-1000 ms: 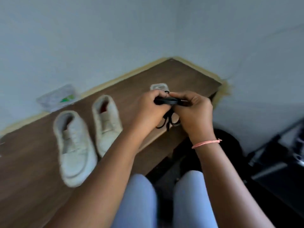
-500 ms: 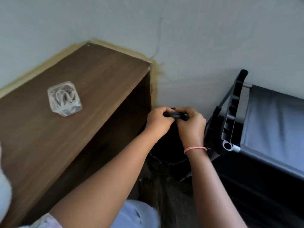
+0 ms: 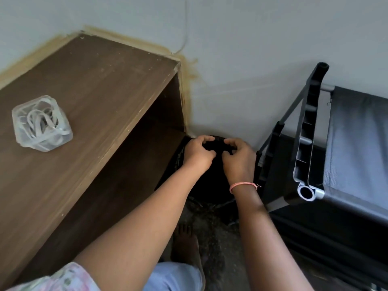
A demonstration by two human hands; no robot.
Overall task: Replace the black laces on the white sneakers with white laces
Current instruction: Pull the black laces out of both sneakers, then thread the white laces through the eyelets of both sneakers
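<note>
From the head camera, the left hand (image 3: 199, 153) and right hand (image 3: 238, 158) sit close together low beside the wooden table (image 3: 100, 85), fingers curled around a dark bundle, apparently the black laces (image 3: 218, 146), though it merges with the dark basket below. The white laces (image 3: 39, 124) lie coiled in a clear plastic container (image 3: 20, 135) on the table's top, well apart from both hands.

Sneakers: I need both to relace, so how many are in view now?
0. Only the desk with the lace box shows; any sneakers lie outside the frame.
</note>
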